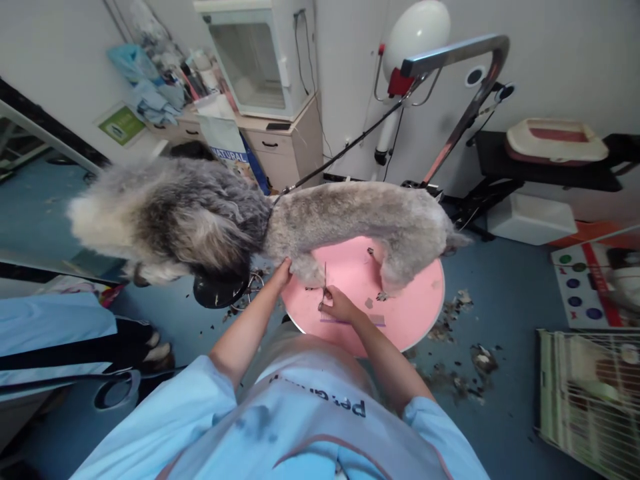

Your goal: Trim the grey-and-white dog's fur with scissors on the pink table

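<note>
A grey dog [345, 210] with a closely clipped body and a long shaggy head stands on a round pink table [420, 300], its head to the left. My left hand [284, 272] is closed at the dog's front leg; the fingertips are partly hidden by fur. In my right hand [340, 305] is a pair of scissors [325, 277], blades pointing up beside the front leg's fur. A comb [377, 320] with a purple edge lies on the table, under and beside my right wrist. Near it sits a small tuft of cut fur [369, 303].
A metal grooming arm [463, 113] rises behind the dog, with a dark strap [345, 147] running to its neck. A black stool [220, 290] stands below the head. Fur clippings [453, 317] litter the floor. A wire cage [590, 400] is at right; another person's sleeve [55, 327] at left.
</note>
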Motion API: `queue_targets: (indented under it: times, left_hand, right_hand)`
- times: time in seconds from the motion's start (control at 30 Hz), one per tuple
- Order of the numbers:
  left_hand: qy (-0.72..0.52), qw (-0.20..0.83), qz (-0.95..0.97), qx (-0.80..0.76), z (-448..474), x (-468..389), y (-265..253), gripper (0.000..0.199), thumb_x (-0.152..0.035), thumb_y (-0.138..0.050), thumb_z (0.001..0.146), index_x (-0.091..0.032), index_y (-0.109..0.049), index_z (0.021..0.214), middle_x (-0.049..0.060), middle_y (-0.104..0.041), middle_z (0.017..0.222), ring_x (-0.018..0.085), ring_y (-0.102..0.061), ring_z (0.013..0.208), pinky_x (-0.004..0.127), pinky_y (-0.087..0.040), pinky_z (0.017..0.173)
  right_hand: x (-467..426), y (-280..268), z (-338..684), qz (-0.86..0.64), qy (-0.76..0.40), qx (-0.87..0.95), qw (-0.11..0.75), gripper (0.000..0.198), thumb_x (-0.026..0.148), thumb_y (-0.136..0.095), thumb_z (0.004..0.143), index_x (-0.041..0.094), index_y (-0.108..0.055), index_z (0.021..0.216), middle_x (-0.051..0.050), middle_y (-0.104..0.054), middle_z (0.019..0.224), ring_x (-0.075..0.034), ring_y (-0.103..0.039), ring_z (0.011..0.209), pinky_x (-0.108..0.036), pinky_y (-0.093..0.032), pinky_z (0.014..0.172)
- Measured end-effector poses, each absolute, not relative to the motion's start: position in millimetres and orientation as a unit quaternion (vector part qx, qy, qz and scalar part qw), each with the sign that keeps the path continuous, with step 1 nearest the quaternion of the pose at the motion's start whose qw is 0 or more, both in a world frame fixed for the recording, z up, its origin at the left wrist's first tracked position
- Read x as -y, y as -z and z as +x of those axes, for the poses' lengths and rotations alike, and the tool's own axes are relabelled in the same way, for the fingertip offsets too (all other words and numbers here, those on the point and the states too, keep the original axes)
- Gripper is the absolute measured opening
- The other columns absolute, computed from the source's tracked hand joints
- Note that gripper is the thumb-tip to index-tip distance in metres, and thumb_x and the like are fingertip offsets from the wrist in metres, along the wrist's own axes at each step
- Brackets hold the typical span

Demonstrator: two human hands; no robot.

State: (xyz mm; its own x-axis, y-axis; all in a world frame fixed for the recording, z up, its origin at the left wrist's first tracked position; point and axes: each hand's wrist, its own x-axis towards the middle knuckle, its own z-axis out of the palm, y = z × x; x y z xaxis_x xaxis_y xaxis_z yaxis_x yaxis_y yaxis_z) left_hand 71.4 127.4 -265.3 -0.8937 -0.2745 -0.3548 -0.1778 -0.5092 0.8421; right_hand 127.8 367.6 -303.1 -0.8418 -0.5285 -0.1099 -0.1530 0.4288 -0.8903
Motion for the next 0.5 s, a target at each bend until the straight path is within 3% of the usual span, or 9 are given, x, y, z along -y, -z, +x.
queue_targets:
  times: [0.1,0.2,0.5]
  left_hand:
    - [0.837,0.041,0.248,0.486,72.9,-132.6,256.7,0.046,-0.051,-0.075,0.07,-0.017,-0.067,0.099,0.011,-0.068,0.12,0.028,-0.053,0.131,0.042,-0.036,0.116]
    - [0.838,0.042,0.256,0.48,74.3,-135.7,249.7,0.045,-0.049,-0.078,0.068,-0.016,-0.068,0.097,0.009,-0.071,0.115,0.029,-0.054,0.13,0.041,-0.037,0.116]
    - [0.827,0.042,0.268,0.493,74.4,-138.1,248.4,0.028,-0.044,-0.067,0.081,-0.017,-0.067,0.089,0.008,-0.073,0.103,0.027,-0.049,0.136,0.041,-0.035,0.118]
  right_hand:
    - [-368.5,305.7,127.9,-0.152,0.494,-0.829,0.213,0.02,0.015,-0.055,0.076,0.021,-0.05,0.094,0.002,-0.055,0.081,-0.016,-0.052,0.073,-0.028,-0.038,0.067]
    - [-368.4,307.9,130.2,-0.158,0.502,-0.825,0.205,0.026,0.019,-0.062,0.074,0.021,-0.05,0.096,0.001,-0.057,0.085,-0.016,-0.052,0.077,-0.028,-0.039,0.069]
    - [-359.9,310.4,134.6,-0.136,0.501,-0.832,0.197,0.024,0.018,-0.059,0.074,0.02,-0.05,0.096,0.001,-0.056,0.083,-0.016,-0.053,0.075,-0.028,-0.039,0.068]
